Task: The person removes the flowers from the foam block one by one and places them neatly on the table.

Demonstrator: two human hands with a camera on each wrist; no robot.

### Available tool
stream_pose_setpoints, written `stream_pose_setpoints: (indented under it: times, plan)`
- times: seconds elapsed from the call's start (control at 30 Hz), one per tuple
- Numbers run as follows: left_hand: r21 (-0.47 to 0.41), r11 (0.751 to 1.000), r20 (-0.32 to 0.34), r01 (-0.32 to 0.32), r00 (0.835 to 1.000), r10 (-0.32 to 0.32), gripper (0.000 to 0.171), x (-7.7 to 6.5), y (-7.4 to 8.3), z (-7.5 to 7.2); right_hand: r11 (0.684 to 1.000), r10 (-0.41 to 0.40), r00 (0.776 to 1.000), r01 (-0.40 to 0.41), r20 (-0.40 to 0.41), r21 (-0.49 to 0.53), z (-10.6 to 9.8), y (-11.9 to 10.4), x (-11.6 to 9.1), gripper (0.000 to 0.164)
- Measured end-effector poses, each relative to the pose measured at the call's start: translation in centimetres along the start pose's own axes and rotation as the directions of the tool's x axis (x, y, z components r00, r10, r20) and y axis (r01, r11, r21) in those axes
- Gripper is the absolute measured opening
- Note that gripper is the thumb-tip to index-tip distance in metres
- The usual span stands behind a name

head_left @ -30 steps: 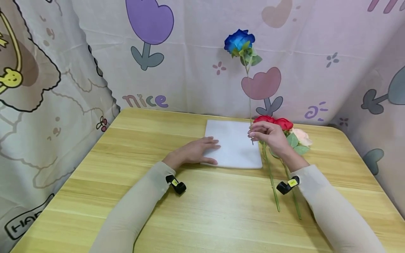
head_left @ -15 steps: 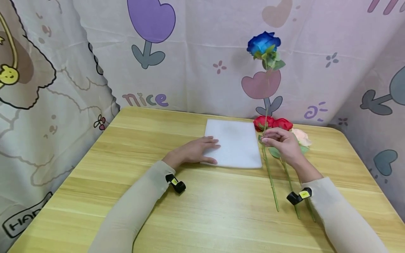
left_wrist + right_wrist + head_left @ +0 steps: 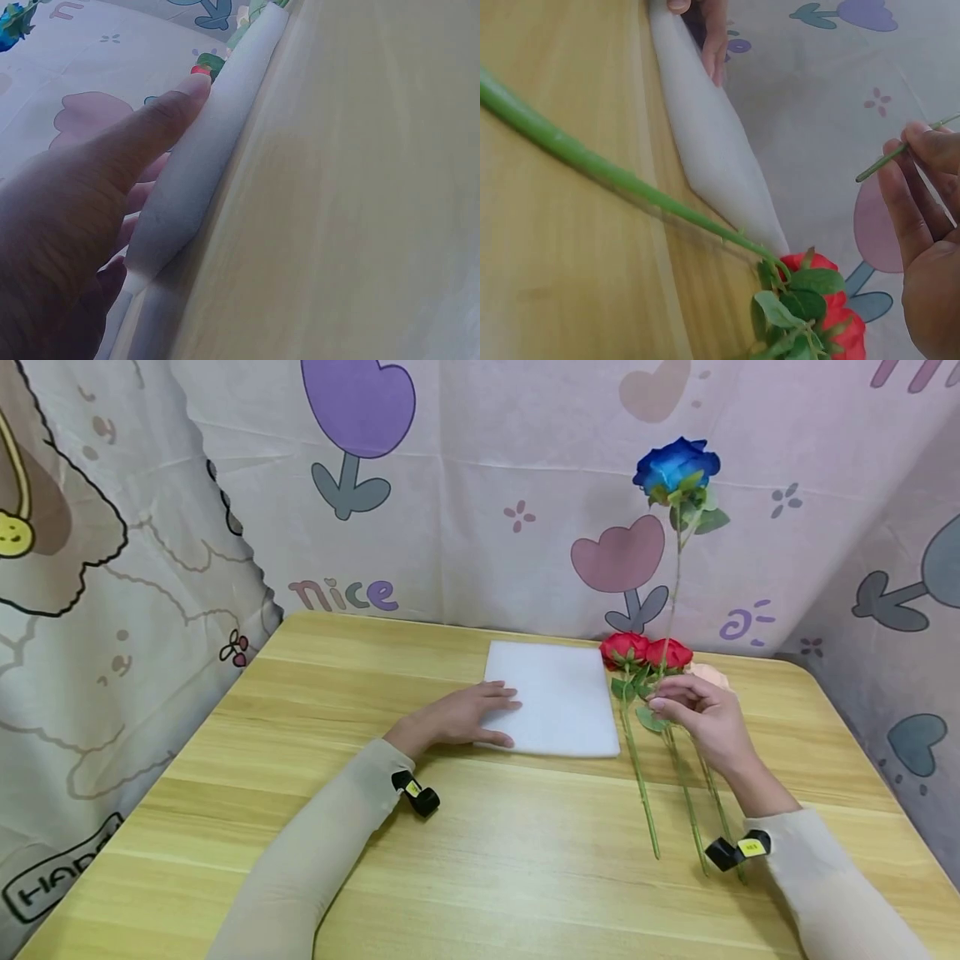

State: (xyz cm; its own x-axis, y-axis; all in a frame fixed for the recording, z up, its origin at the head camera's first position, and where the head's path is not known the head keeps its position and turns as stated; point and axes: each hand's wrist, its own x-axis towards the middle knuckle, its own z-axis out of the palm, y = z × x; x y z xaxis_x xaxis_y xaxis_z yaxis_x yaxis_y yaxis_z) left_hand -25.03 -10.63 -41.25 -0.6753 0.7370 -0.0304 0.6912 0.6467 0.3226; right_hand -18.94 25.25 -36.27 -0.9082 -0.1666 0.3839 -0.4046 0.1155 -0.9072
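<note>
My right hand (image 3: 701,718) pinches the thin stem of a blue artificial rose (image 3: 678,468) near its lower end, the bloom upright in front of the backdrop. In the right wrist view the cut end of the stem (image 3: 881,163) pokes out past the thumb and fingers. My left hand (image 3: 465,714) lies with spread fingers on the left edge of a white foam slab (image 3: 558,697). Two red roses (image 3: 624,649) and a pale pink rose (image 3: 708,675), partly hidden behind my right hand, lie to the right of the slab. Their green stems (image 3: 641,793) point toward me.
The wooden table (image 3: 450,860) meets a printed cloth backdrop (image 3: 465,527) at its far edge. More printed cloth (image 3: 135,693) hangs at the left side. A small black camera is strapped to each wrist, the right one (image 3: 738,850) over the rose stems.
My right hand has moved right with the blue rose, from over the slab's right edge to above the lying roses. The left hand and the slab stay in place.
</note>
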Motion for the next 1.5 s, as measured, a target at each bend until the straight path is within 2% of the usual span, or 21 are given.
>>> stream_pose_setpoints:
  times: [0.23, 0.33, 0.47, 0.6, 0.77, 1.17, 1.5]
  plan:
    - [0.014, 1.000, -0.011, 0.006, 1.000, -0.005, 0.080, 0.1, 0.0, 0.1, 0.999, -0.022, 1.000, 0.022, -0.014, -0.044, -1.3, 0.2, -1.8, 0.024]
    - [0.011, 1.000, -0.015, 0.004, 1.000, -0.004, 0.079, 0.2, 0.0, 0.0, 0.999, -0.040, 0.999, 0.040, 0.012, 0.006, -2.7, 1.7, -2.5, 0.027]
    - [0.004, 1.000, -0.015, 0.002, 1.000, -0.001, 0.078, 0.1, 0.0, 0.0, 0.996, -0.015, 1.000, 0.015, 0.004, -0.088, -3.7, 1.8, -3.6, 0.027]
    - [0.002, 1.000, -0.010, 0.002, 1.000, -0.002, 0.078, 0.0, 0.0, -0.1, 0.958, 0.048, 0.997, -0.064, -0.063, -0.280, -3.8, 0.0, -4.7, 0.024]
    - [0.011, 1.000, -0.005, 0.000, 1.000, 0.000, 0.079, 0.0, -0.1, -0.1, 0.925, 0.069, 0.992, -0.103, -0.104, -0.367, -4.7, -0.3, -5.9, 0.024]
    - [0.005, 1.000, -0.008, 0.014, 1.000, -0.014, 0.079, 0.0, 0.1, -0.1, 0.890, 0.115, 0.981, -0.171, -0.155, -0.423, -6.7, -0.7, -8.9, 0.026]
    - [-0.013, 1.000, 0.003, 0.005, 1.000, -0.005, 0.079, -0.1, 0.0, -0.2, 0.821, 0.202, 0.966, -0.257, -0.161, -0.510, -8.0, -0.8, -11.3, 0.025]
